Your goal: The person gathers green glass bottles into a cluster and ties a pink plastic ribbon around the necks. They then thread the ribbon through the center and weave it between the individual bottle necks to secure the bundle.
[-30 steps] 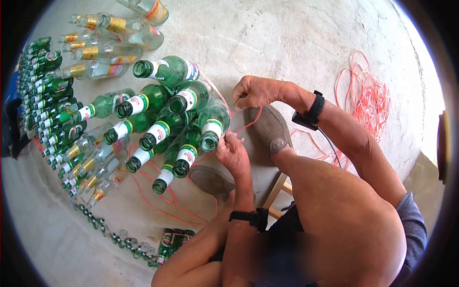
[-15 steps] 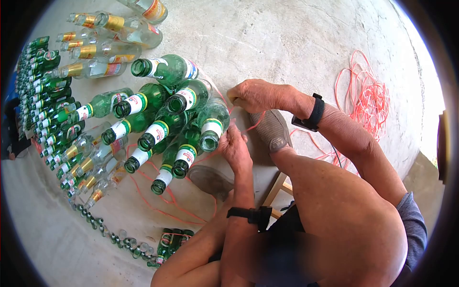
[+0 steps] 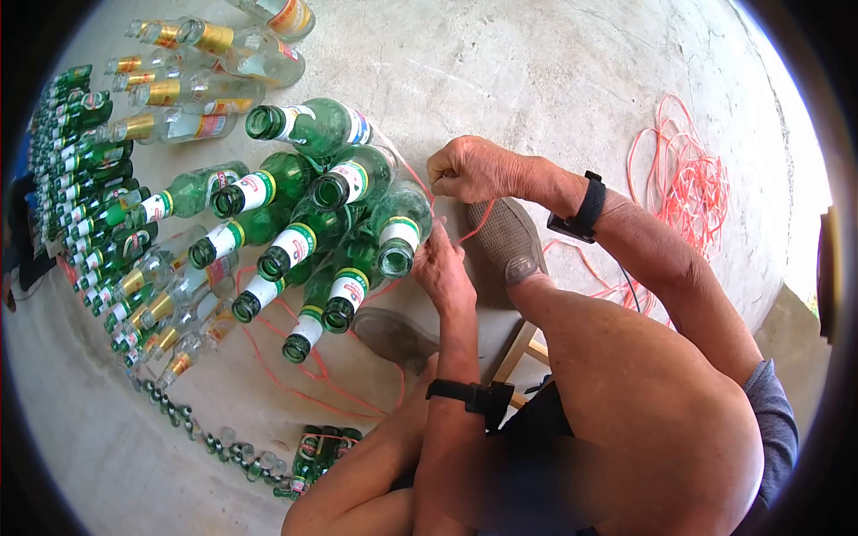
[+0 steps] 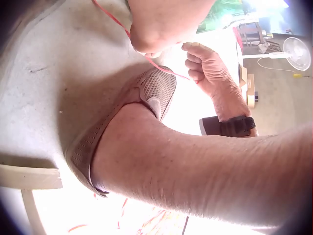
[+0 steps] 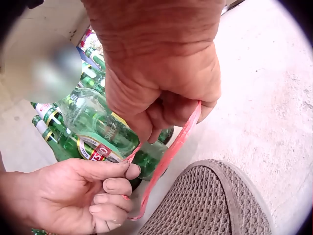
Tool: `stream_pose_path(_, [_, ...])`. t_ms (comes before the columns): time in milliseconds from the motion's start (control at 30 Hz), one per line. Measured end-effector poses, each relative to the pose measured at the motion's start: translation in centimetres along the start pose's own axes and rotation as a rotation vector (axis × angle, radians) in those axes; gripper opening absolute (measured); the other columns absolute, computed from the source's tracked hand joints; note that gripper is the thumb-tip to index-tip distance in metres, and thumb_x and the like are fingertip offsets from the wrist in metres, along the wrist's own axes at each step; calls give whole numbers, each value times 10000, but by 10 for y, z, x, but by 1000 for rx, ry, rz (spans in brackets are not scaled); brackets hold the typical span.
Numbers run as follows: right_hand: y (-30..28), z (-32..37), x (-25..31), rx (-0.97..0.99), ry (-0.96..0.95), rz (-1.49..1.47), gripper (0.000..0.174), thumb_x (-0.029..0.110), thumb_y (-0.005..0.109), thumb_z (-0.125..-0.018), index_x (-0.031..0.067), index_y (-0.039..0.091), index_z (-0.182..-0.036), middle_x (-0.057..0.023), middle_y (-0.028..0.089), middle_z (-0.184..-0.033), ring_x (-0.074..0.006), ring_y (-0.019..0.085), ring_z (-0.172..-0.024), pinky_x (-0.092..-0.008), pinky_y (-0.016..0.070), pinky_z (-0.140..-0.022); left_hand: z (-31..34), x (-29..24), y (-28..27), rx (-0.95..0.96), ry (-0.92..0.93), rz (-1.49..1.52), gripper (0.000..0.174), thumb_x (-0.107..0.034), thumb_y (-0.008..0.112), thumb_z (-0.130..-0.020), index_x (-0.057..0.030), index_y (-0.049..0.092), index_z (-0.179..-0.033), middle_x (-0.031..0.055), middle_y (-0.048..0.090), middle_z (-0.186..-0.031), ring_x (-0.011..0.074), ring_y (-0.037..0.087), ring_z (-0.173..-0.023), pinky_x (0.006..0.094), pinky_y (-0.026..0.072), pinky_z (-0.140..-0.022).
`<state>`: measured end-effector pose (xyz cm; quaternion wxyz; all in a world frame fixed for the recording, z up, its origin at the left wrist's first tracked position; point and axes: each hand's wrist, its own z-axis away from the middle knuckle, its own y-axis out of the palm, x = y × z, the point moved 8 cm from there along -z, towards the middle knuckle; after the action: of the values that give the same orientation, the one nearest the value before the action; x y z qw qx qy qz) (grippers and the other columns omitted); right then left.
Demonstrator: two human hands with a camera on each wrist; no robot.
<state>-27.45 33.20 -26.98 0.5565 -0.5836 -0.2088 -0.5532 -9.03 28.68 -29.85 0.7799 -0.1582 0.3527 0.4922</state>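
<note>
A cluster of green glass beer bottles (image 3: 344, 237), necks towards the camera's left, has pink plastic string (image 3: 408, 165) round its side. My left hand (image 3: 444, 272) is right beside the nearest bottle, and in the right wrist view its thumb and forefinger pinch the string (image 5: 131, 157). My right hand (image 3: 474, 170) is just beyond it, its curled fingers gripping a length of the string that loops down to the left hand. In the left wrist view, the right hand (image 4: 208, 66) shows past the left hand (image 4: 164, 24), with string running between them.
Clear bottles with gold necks (image 3: 201, 94) stand at upper left, and many green bottles (image 3: 89, 196) line the far left. A tangled pile of pink string (image 3: 684, 183) lies at right. A mesh shoe (image 3: 505, 241) is close below the hands, near a wooden stool (image 3: 518, 357).
My right hand has shifted slightly left, nearer the bottles, and dipped and risen again. My left hand has moved up a little along the nearest bottle's side.
</note>
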Motion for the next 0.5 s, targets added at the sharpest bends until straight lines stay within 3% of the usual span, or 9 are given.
stream_pose_path(233, [-1,-1,4,-75,-82,84,75,97,703,-893,36,694,-850,-160,675,-749,-339,685,-693,-427,553,-665,-2,-7,-15,-6,27,44,151,-138,718,-1039,9,714,-1072,-4,641,-951,41,396,-654,255,280,-539])
stream_pose_path(500, [0,-2,-3,-65,-61,12,77,100,710,-903,36,701,-861,-144,675,-746,-292,679,-688,-405,551,-667,6,-13,-24,-42,5,-6,138,-116,712,-1037,18,716,-1072,42,707,-1040,40,430,-644,246,282,-520])
